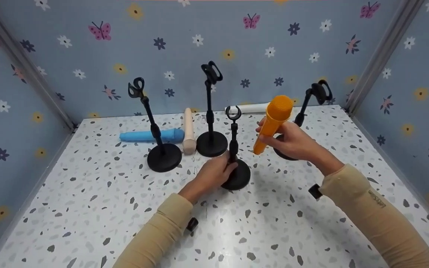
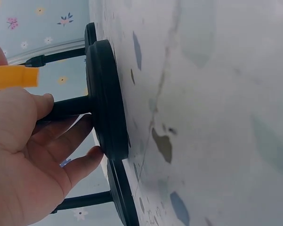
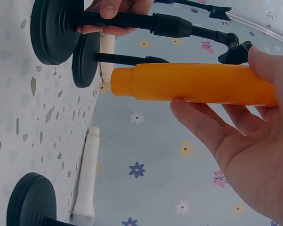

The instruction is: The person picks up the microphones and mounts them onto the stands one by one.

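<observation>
My left hand [image 1: 211, 173] grips the lower pole of the nearest black microphone stand [image 1: 239, 178], just above its round base. In the left wrist view, the thumb and fingers close round that pole, and the base [image 2: 106, 101] stands on the table. My right hand [image 1: 295, 141] holds an orange microphone [image 1: 271, 126] in the air to the right of this stand. The microphone tilts, its mesh head up and its tail pointing down. The stand's clip [image 1: 233, 112] holds nothing. In the right wrist view, fingers and thumb hold the orange microphone body [image 3: 179, 84]; its head is out of view.
Other black stands rise at left [image 1: 164, 158], centre back [image 1: 212, 144] and right [image 1: 300, 118], the last partly behind my right hand. A blue microphone [image 1: 140, 136], a beige microphone [image 1: 188, 128] and a white microphone [image 1: 251, 108] lie on the speckled table [image 1: 99, 208]. Patterned panels enclose it.
</observation>
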Demonstrator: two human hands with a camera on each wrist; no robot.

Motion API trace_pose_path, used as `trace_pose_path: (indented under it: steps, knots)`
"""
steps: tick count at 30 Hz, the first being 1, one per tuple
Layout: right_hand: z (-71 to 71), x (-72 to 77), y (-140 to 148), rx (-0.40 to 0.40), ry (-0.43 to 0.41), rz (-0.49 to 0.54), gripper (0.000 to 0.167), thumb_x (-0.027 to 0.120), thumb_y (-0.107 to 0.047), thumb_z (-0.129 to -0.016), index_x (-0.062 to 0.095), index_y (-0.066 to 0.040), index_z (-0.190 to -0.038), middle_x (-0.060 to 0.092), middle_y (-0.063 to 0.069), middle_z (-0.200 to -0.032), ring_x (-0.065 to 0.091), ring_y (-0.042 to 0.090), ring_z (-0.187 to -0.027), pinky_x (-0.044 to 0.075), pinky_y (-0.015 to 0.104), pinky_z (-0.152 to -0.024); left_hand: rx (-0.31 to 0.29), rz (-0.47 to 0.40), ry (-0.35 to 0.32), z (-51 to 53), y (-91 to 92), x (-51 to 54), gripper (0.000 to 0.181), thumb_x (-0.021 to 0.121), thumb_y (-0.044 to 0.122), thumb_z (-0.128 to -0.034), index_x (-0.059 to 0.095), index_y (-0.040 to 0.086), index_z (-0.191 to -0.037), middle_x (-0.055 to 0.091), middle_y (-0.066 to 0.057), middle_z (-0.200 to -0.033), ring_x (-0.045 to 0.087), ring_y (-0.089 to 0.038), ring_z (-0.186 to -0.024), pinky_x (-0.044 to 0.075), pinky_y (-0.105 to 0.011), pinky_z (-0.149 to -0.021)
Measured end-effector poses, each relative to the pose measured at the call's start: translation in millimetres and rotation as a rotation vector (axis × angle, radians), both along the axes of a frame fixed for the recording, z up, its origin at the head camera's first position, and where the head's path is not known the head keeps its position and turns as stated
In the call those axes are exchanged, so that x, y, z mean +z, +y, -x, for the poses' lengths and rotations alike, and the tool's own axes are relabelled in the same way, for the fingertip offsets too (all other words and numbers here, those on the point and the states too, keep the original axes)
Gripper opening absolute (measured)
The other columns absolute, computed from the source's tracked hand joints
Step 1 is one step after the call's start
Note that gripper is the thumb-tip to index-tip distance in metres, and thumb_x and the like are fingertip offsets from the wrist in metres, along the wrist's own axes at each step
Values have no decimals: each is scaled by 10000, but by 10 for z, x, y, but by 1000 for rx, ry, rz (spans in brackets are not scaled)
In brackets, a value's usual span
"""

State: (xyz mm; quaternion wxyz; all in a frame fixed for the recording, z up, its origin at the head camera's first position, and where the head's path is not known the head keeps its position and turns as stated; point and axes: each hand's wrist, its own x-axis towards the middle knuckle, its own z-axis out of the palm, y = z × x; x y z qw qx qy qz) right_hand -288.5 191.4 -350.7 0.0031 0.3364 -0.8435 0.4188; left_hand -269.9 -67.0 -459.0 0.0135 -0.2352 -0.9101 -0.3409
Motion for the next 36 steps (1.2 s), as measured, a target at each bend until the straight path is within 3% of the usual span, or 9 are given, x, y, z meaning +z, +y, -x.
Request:
trace_pose_path:
  steps: [15, 21, 31, 36]
  knots:
    - [-30, 91, -42, 18, 36, 5, 308, 685, -199, -995, 606, -50, -1253, 680, 64, -1227, 635, 218, -1165, 496, 491, -1008, 48, -24, 43, -15, 17, -14, 175, 558, 263, -1063, 596, 118, -1154, 691, -58, -1056, 675, -233, -961, 536, -441, -854]
    - [-30, 88, -51, 35, 46, 22, 290, 680, -189, -998, 607, -57, -1245, 681, 68, -1221, 643, 211, -1153, 521, 478, -972, 36, -7, 57, -15, 27, -12, 165, 566, 260, -1061, 584, 109, -1124, 689, -73, -1012, 676, -228, -899, 542, -444, -810]
    - [-41, 98, -61, 44, 63, 20, 279, 686, -182, -993, 620, -53, -1232, 681, 59, -1211, 640, 206, -1151, 526, 473, -965, 21, 25, 33, 6, 32, 18, 189, 541, 245, -1071, 570, 92, -1178, 688, -99, -1086, 685, -260, -1011, 539, -451, -880]
    - [-50, 109, -56, 49, 87, 19, 291, 686, -178, -993, 613, -27, -1230, 684, 62, -1204, 643, 211, -1144, 524, 477, -966, 16, 5, 33, 12, 27, 16, 174, 549, 239, -1067, 571, 99, -1167, 677, -82, -1044, 673, -236, -991, 533, -437, -888]
